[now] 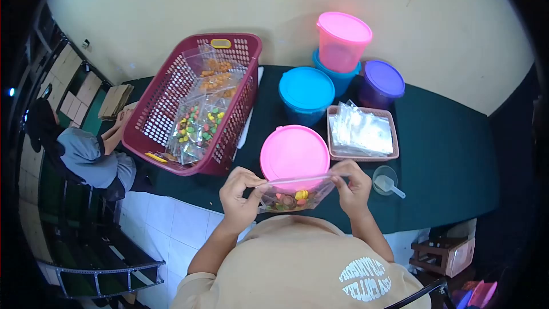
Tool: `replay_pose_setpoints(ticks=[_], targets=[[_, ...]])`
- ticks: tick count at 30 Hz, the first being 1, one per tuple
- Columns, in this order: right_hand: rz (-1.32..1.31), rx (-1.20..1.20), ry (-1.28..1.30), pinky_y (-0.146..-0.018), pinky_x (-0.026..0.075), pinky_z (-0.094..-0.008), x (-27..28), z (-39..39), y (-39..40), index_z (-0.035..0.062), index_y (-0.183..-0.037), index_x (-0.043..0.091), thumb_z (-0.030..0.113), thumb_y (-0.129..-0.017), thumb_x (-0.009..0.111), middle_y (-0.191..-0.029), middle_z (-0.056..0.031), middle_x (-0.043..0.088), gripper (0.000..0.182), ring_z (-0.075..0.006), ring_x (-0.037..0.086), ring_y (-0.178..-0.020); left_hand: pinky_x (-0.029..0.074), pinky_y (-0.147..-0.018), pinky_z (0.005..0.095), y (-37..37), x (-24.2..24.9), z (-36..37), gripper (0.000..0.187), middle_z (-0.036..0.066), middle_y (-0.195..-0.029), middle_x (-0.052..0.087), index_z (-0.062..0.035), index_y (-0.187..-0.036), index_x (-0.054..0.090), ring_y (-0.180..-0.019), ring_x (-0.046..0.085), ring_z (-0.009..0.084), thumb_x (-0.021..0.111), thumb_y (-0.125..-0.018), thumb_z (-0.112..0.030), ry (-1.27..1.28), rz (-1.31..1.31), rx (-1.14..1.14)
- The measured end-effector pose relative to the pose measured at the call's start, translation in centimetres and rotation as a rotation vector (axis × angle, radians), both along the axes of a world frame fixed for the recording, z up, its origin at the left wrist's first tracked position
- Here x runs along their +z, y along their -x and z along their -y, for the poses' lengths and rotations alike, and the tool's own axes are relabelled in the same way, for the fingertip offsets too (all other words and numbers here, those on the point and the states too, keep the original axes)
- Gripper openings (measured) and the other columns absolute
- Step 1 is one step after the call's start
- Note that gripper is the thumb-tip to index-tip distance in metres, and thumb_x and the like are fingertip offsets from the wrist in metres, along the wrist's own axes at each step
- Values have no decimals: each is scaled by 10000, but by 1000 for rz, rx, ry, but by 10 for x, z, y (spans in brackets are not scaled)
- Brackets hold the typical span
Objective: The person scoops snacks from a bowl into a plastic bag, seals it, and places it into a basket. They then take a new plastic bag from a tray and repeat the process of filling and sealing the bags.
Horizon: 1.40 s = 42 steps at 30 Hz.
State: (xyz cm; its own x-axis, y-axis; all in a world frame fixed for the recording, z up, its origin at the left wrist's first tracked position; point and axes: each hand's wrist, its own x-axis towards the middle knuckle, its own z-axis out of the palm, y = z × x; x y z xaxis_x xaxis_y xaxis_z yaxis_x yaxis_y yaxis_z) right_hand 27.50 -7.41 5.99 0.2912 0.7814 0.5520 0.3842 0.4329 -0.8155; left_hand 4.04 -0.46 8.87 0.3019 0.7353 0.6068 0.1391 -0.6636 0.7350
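Note:
A clear plastic bag (294,199) with colourful candies hangs between my two hands, in front of a pink-lidded tub (294,153). My left hand (241,194) pinches the bag's top edge at its left corner. At the right corner, my right hand (351,186) pinches the same edge between thumb and fingers. The top edge is stretched nearly straight. Beside my right hand is a small clear bowl (380,175) with a white scoop (390,185) in it. Behind that, a pink tray (364,155) holds a pile of flat clear bags (364,129).
A maroon basket (229,149) with filled bags (197,123) is at the left. Blue tubs (306,92), a pink tub (343,40) stacked on one, and a purple tub (382,83) stand behind. Another person (91,151) is at the far left; a stool (443,254) stands lower right.

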Motion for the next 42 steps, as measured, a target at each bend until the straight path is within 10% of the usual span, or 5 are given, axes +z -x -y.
replay_pose_setpoints(ticks=[5,7,13,20,42], targets=[[-308,232,250,-777,488,-276,3,-4,-5,-44,-895,623,39,-895,538,-872,-115,668,119,-175,656,-823,431,-753,296,-11,-28,-11,219,82,-902,563,6,-934,517,-810,543,165,680,-821,-89,338,195,57],[-474,31,172,-779,486,-274,20,1,2,-52,-958,607,117,-943,495,-934,-136,667,203,-182,652,-810,404,-834,320,-13,-13,-8,415,99,-964,511,-6,-1076,445,-901,508,189,710,-809,-181,-143,136,291],[-375,229,69,-850,468,-337,32,0,35,-32,-1065,599,220,-977,443,-1143,-169,609,310,-221,601,-1014,360,-990,435,-38,9,8,719,191,-1337,437,-13,-1281,413,-1219,421,363,682,-789,-462,36,-160,-253],[533,-45,-232,-826,409,-390,46,-13,27,82,-990,624,70,-610,784,-1035,-79,618,412,-277,546,-926,392,-862,426,-37,12,5,266,156,-1049,587,-5,-1073,564,-981,551,330,568,-881,-189,-113,-187,-88],[730,421,118,-782,368,-369,99,-40,32,95,-761,636,46,-644,720,-737,-2,620,152,-213,548,-783,349,-693,372,33,52,-3,101,-18,-669,561,-113,-741,582,-562,481,166,647,-782,-178,-415,-318,22]])
